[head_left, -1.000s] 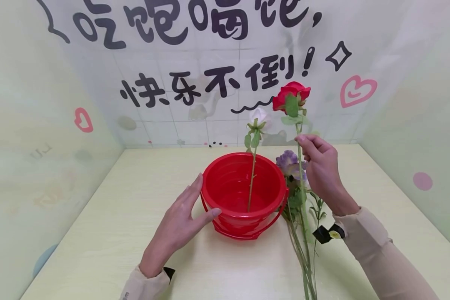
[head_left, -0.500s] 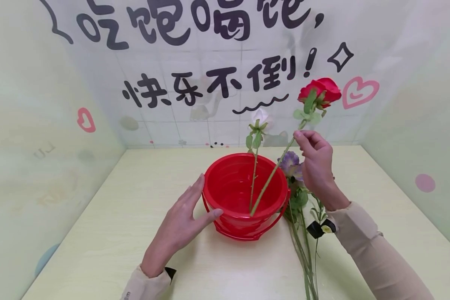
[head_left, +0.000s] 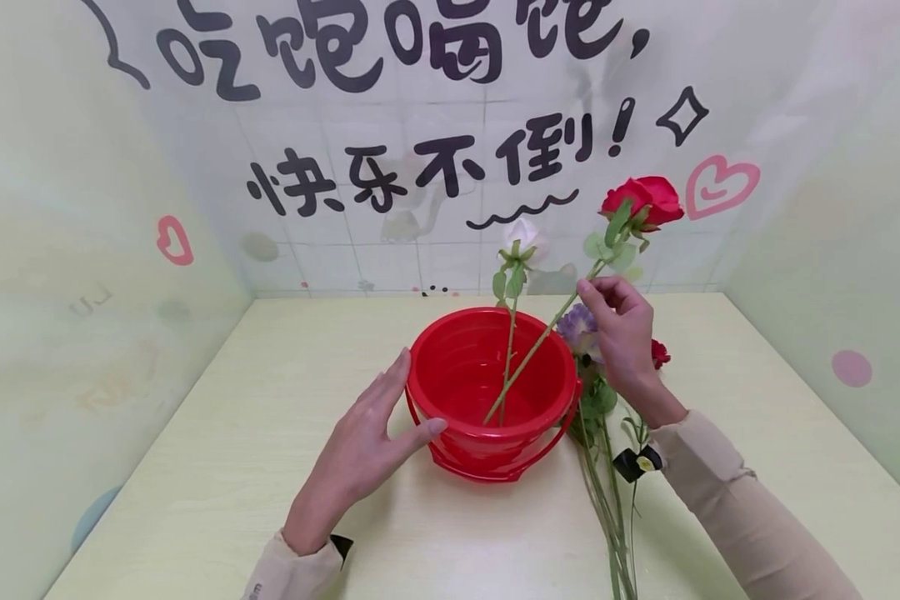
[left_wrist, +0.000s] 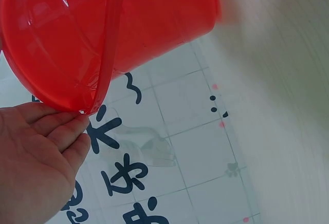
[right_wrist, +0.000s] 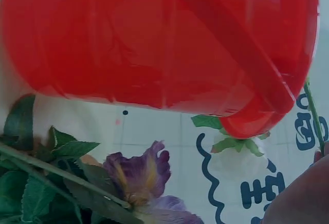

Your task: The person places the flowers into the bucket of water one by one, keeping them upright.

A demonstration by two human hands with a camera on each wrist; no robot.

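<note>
A red bucket (head_left: 472, 458) stands on the table, its handle hanging down at the front. My left hand (head_left: 363, 446) rests against its left side with fingers extended, thumb over the front rim; in the left wrist view the fingertips (left_wrist: 77, 124) meet the rim by the handle joint. Between thumb and fingers, my right hand (head_left: 624, 337) pinches the stem of a red rose (head_left: 645, 202) just below its leaves. The stem slants down left into the bucket, its lower end inside. A white rose (head_left: 523, 237) leans in the bucket, its stem crossing the red rose's.
More flowers lie on the table right of the bucket: a purple flower (head_left: 577, 329), a red bloom (head_left: 661, 354) partly behind my right wrist, and several long stems (head_left: 607, 500) reaching toward the front edge. Printed walls (head_left: 375, 250) enclose the table (head_left: 270, 400) at back and sides.
The red rose has swung from upright beside the bucket to a slant with its stem end inside, then sunk lower. My right hand moved left and down; the left hand stayed.
</note>
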